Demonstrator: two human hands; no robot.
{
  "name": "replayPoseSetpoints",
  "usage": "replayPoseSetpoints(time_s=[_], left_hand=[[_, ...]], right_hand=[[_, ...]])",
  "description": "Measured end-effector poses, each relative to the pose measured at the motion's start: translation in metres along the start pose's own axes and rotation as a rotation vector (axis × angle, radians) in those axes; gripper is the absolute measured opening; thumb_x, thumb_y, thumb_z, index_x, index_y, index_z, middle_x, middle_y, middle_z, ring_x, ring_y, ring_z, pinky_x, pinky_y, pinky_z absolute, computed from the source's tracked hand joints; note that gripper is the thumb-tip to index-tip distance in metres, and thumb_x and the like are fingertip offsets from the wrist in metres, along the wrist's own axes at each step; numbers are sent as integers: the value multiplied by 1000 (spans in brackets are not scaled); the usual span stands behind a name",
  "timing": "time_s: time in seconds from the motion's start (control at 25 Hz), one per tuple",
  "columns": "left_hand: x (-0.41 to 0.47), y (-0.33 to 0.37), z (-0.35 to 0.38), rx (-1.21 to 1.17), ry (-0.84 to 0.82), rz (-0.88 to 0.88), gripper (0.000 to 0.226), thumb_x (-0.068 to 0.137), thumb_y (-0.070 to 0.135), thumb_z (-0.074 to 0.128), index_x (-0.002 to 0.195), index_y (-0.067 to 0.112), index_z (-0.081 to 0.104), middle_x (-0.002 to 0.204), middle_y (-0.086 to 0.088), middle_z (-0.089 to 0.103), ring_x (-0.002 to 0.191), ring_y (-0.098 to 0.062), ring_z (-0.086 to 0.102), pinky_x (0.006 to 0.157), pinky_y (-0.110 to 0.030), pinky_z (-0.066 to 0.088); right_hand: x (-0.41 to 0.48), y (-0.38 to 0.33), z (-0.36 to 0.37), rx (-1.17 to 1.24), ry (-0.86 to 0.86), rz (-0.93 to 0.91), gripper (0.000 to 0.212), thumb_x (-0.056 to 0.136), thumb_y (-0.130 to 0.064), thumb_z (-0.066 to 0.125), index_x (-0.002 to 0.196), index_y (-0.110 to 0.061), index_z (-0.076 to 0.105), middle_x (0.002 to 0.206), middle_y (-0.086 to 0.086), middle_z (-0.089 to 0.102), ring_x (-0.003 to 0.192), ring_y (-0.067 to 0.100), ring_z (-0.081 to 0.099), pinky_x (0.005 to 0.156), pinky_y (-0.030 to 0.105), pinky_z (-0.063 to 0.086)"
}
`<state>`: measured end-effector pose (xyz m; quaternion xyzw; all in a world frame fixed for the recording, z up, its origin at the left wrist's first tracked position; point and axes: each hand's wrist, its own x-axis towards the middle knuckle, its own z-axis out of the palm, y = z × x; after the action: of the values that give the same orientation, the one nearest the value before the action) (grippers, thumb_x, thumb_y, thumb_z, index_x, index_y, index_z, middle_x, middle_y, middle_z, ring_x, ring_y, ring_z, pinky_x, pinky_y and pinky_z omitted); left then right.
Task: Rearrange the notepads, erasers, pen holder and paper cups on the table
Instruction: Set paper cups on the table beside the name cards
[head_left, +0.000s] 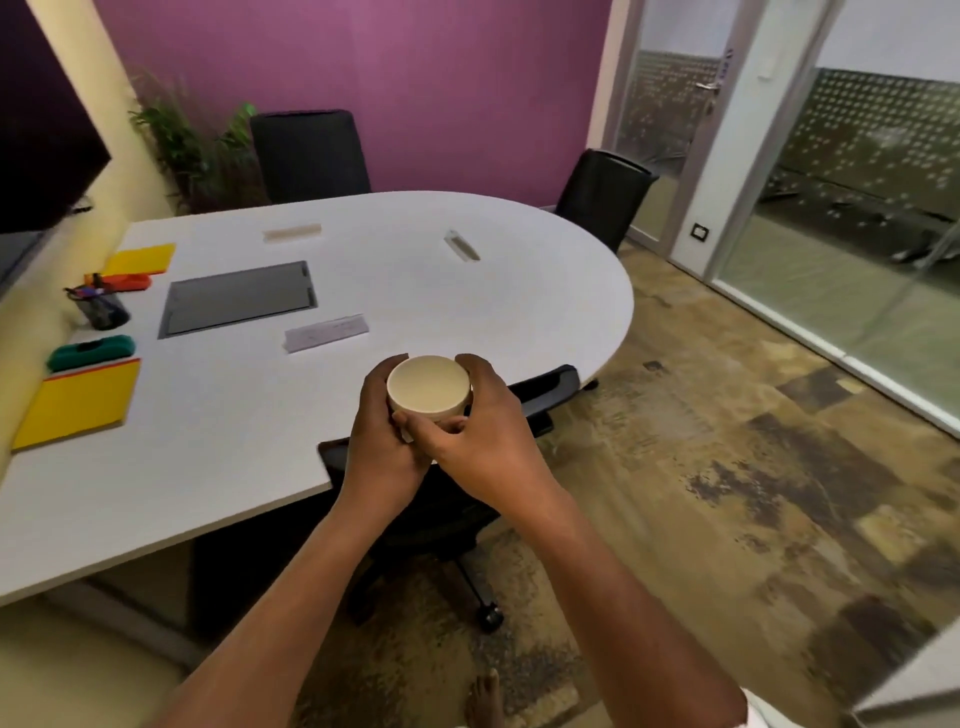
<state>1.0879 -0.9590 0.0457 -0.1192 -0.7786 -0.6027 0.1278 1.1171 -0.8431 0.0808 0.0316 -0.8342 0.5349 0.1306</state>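
Both hands hold a cream paper cup (429, 387) just above the near edge of the white table (415, 270). My left hand (382, 441) wraps its left side and my right hand (478, 431) wraps its right side, fingers curled round it. At the table's left edge lie a yellow notepad (83, 402), a green eraser (92, 352), a black pen holder (101, 306) with pens, an orange eraser (127, 283) and a second yellow notepad (139, 258).
A grey cable hatch (239, 297) is set in the table's middle, with name plates (326, 332) around it. Black office chairs stand at the near edge (540, 389), far side (309, 156) and right end (605, 195). A glass partition (857, 208) is at right.
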Motion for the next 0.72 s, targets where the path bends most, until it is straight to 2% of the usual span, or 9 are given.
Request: replayPoseSetpoints(time_s=[0.12,0.24,0.4,0.52,0.64,0.72], left_hand=[[21,3,49,-49,-40,3,67,72,5,76,127,20,42,111,20,52,95,21,52,75,3,39],[50,7,92,-86,-49,-24,68,69,9,79,124,25,43,110,21,54,94,22,53,73,3,39],[92,5,128,-69,-20,-40,69,65,17,84,123,25,48,110,21,57,96,21,54,74,3,39],[118,7,151,-50,-15,-28,70,58,31,81,120,30,48,109,25,59,96,17,55,73,3,39],[136,14,181,-52,-16,-37,71,57,31,80,121,31,48,110,28,59,98,12,57,73,1,41],[147,16,206,-48,5,-50,73,57,31,83,122,29,49,112,22,60,99,9,58,74,-1,42]], right_hand=[[22,24,-36,-27,58,36,68,71,-46,76,126,-22,45,115,-5,57,102,5,58,81,22,55],[55,48,-66,-55,95,53,62,71,-44,77,121,-23,46,110,-7,57,99,-2,55,80,16,52],[96,72,-87,-74,105,69,78,72,-52,71,136,-21,38,124,-5,53,112,7,54,91,28,51],[124,90,-105,-102,78,35,81,71,-60,66,137,-25,35,127,-8,51,115,7,52,90,32,53],[147,108,-133,-87,51,25,79,72,-58,67,136,-25,36,127,-8,50,115,7,52,88,34,54],[163,121,-152,-81,27,26,78,72,-58,68,135,-25,37,126,-8,51,115,6,52,89,33,53]])
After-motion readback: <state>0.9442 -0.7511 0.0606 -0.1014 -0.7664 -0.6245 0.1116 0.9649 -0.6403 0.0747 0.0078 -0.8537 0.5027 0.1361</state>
